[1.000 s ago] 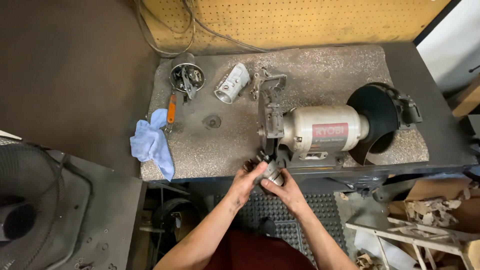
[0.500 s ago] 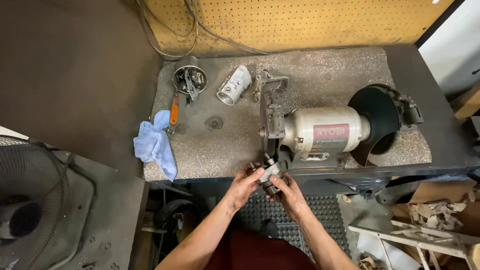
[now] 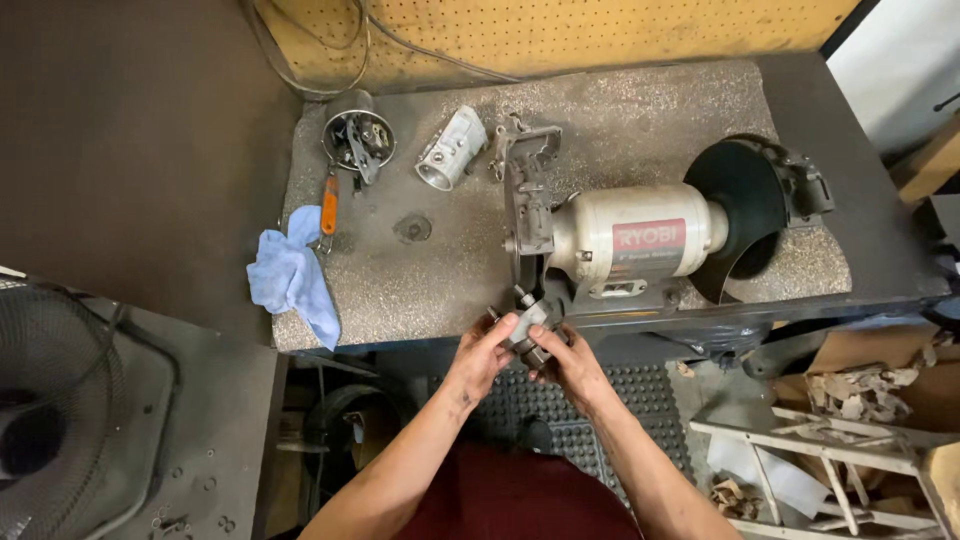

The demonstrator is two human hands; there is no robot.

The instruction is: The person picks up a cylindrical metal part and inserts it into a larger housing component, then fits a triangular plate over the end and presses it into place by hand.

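Hands meet at the front edge of the bench: the left hand and right hand are both closed around a small grey metal part just in front of the bench grinder. That part looks rigid, fairly heavy for its size and perhaps greasy, best gripped by its body, clear of the protruding studs. Grinder and bracket crowd close behind it, while a blue rag, an orange-handled tool, a metal cup and a grey housing lie well apart.

Even, fairly bright overhead light fell on the speckled tabletop, shadows stayed soft, the left side lay dim, focus was sharp, and wide-angle bending showed near the edges.
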